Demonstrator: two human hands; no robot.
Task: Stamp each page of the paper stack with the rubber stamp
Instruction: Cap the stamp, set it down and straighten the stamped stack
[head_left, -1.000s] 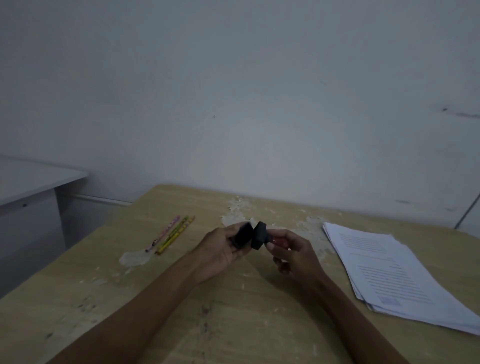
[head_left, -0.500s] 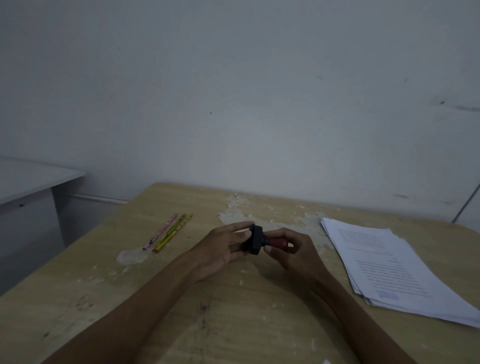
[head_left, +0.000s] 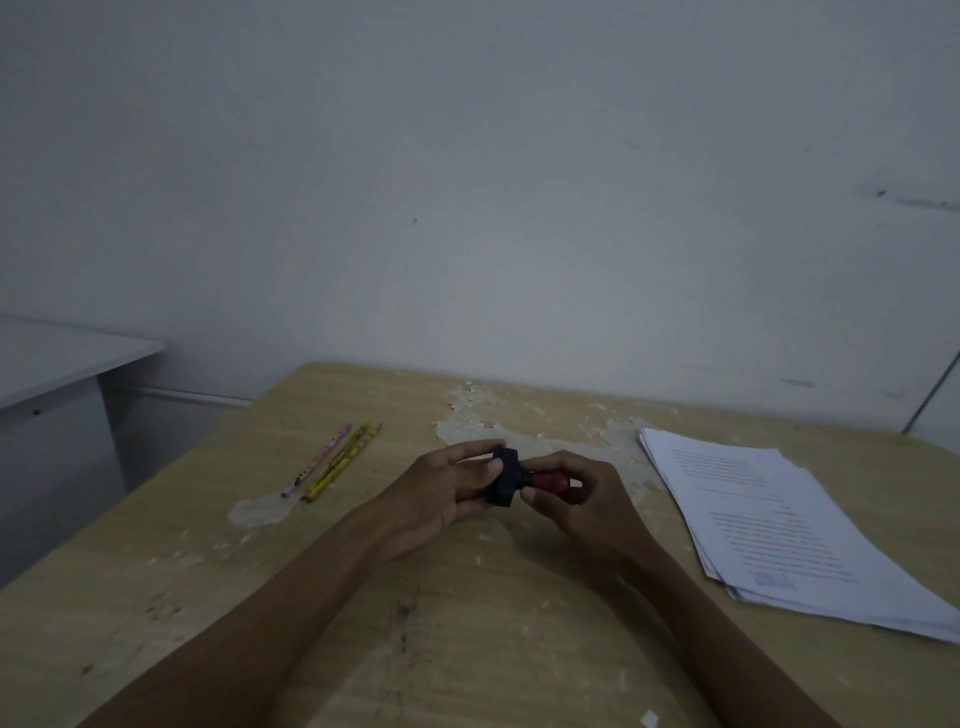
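Note:
A rubber stamp with a black base (head_left: 506, 477) and a red handle (head_left: 550, 480) is held sideways just above the middle of the wooden table (head_left: 467, 634). My left hand (head_left: 441, 493) grips the black end, index finger lying over its top and thumb against its side. My right hand (head_left: 589, 499) pinches the red handle with curled fingers. The stack of printed white paper (head_left: 779, 525) lies flat to the right, about a hand's width from my right hand. A small blue mark shows near the top sheet's lower edge.
Three pencils (head_left: 337, 460) lie side by side at the left rear of the table. The table's veneer is peeled and flaking behind my hands (head_left: 467, 421). A white desk (head_left: 57, 358) stands off to the left, and a bare wall rises behind.
A second ago my left hand held a black piece apart from the stamp's black base. The two black parts are now pressed together. The hands have stayed where they were.

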